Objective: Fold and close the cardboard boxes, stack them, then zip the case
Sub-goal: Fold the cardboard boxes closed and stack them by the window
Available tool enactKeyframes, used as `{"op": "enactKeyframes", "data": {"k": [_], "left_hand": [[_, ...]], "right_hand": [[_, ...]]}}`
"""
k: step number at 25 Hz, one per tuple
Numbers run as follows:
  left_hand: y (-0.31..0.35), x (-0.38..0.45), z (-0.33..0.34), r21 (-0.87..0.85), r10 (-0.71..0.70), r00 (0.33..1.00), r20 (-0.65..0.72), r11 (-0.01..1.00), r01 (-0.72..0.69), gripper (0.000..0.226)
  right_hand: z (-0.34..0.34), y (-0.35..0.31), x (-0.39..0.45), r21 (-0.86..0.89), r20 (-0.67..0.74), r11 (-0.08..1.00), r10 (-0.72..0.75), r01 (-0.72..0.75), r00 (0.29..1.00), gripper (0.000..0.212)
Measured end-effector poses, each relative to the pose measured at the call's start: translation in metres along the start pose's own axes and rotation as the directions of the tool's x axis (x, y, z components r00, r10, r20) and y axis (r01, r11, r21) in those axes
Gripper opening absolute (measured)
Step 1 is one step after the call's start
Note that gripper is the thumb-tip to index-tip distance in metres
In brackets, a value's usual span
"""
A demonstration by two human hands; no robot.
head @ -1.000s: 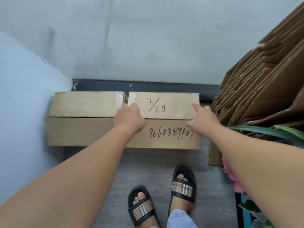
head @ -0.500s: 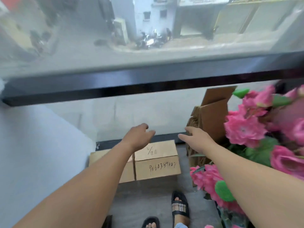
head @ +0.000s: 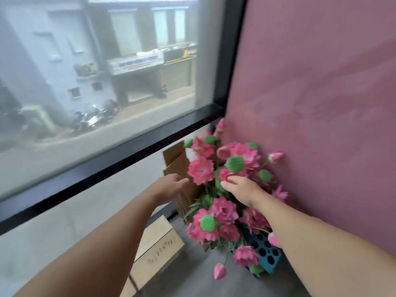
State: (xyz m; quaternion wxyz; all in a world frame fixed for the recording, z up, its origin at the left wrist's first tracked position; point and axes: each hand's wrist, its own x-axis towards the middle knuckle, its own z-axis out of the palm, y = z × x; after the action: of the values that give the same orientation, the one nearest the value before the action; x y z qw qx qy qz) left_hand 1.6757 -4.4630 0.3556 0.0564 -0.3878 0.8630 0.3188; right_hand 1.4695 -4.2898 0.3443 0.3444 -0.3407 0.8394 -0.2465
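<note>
A grey floor (head: 192,275) meets a large window (head: 96,82) and a pink wall (head: 321,103). Both hands reach out with loose, empty fingers: the left hand (head: 171,185) before upright flat cardboard (head: 177,161), the right hand (head: 242,187) among pink flowers (head: 222,211). Closed boxes (head: 158,245) sit well below the fingers.

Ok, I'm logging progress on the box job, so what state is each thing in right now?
Closed box: shut, lying on the floor, nobody touching it.
Flat cardboard: unfolded, standing on edge against the wall.
Left hand: open, holds nothing, reaching toward the flat cardboard.
Right hand: open, holds nothing, in front of the pink flowers.
</note>
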Motion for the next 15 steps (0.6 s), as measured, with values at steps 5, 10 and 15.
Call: {"op": "enactKeyframes", "data": {"k": [5, 10, 15], "left_hand": [[0.147, 0.01, 0.047, 0.095, 0.251, 0.959, 0.128, 0.96, -0.264, 0.051], [0.3, -0.002, 0.127, 0.015, 0.353, 0.909, 0.221, 0.931, -0.365, 0.041], [0.441, -0.044, 0.244, 0.03, 0.484, 0.801, 0.353, 0.85, -0.527, 0.044]], "right_hand": [[-0.087, 0.102, -0.085, 0.103, -0.23, 0.987, 0.147, -0.126, 0.962, 0.073], [-0.157, 0.221, -0.187, 0.239, -0.35, 0.941, 0.314, -0.24, 0.882, 0.077], [-0.2, 0.349, -0.3, 0.374, -0.44, 0.854, 0.508, -0.363, 0.741, 0.082]]}}
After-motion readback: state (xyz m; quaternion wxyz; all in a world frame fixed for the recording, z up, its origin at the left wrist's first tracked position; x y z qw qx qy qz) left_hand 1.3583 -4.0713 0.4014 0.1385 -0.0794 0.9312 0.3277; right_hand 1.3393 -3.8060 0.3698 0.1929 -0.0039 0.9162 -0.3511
